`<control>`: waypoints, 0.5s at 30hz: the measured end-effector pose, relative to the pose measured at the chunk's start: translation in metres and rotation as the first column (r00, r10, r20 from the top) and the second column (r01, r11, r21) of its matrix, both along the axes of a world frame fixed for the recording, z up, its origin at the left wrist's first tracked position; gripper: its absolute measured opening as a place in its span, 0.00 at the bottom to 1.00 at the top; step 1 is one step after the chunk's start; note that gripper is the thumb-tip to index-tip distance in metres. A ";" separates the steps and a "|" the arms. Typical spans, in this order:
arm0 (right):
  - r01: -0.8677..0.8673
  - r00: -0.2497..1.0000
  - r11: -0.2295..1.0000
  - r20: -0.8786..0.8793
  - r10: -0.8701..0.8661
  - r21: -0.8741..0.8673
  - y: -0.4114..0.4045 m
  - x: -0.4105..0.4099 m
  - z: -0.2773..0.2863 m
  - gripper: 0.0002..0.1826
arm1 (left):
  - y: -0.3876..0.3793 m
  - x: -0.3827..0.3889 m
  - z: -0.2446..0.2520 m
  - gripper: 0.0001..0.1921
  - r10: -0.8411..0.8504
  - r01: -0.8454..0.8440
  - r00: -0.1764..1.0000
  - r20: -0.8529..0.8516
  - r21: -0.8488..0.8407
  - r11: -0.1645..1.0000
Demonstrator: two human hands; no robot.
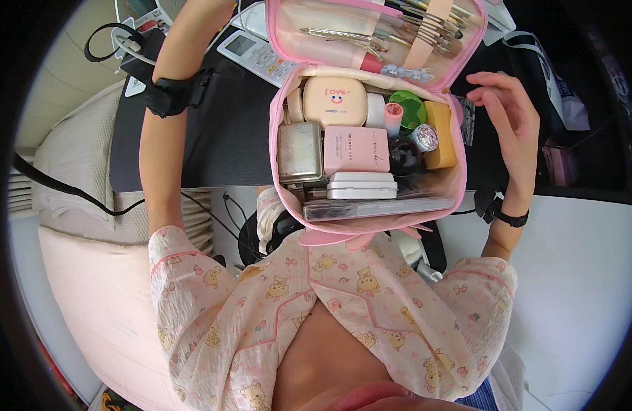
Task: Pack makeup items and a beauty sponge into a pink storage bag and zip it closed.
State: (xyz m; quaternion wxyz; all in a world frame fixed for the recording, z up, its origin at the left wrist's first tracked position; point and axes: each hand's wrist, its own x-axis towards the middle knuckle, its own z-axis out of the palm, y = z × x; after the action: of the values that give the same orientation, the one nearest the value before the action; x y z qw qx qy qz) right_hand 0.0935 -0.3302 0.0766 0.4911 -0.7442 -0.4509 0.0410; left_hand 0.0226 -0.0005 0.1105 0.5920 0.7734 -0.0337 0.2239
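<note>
A pink cosmetics case (368, 226) lies open before me at the desk's near edge, its lid (341, 31) folded back. Inside are a cream smiley-faced case (335, 103), a worn metal tin (299, 154), a pink box (356, 150), a white case (362, 186) and a yellow block (442, 136). A round green item (406, 110) and a pink-capped tube (393, 114) stand between them. Just right of the case, my right hand (508, 115) hovers with fingers loosely bent and apart, holding nothing. My left forearm reaches past the top edge, so my left hand is out of view.
Makeup brushes (434, 28) and metal tools (341, 35) sit in the lid's clear pockets. A white remote control (254, 54) lies on the black desk (218, 149), left of the case. A black cable (74, 192) crosses at left. Dark bags (544, 87) stand at right.
</note>
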 end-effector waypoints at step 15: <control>0.037 0.950 0.996 0.307 -0.060 0.081 0.012 0.014 -0.006 0.23 | -0.005 -0.043 0.018 0.14 0.071 -0.060 0.997 -0.022 0.307 0.950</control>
State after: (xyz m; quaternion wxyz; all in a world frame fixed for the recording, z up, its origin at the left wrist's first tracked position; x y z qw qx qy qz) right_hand 0.1075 -0.3187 0.0704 0.4425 -0.7335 -0.5051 -0.1048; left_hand -0.0201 -0.0056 0.1286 0.4577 0.8601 -0.0327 0.2229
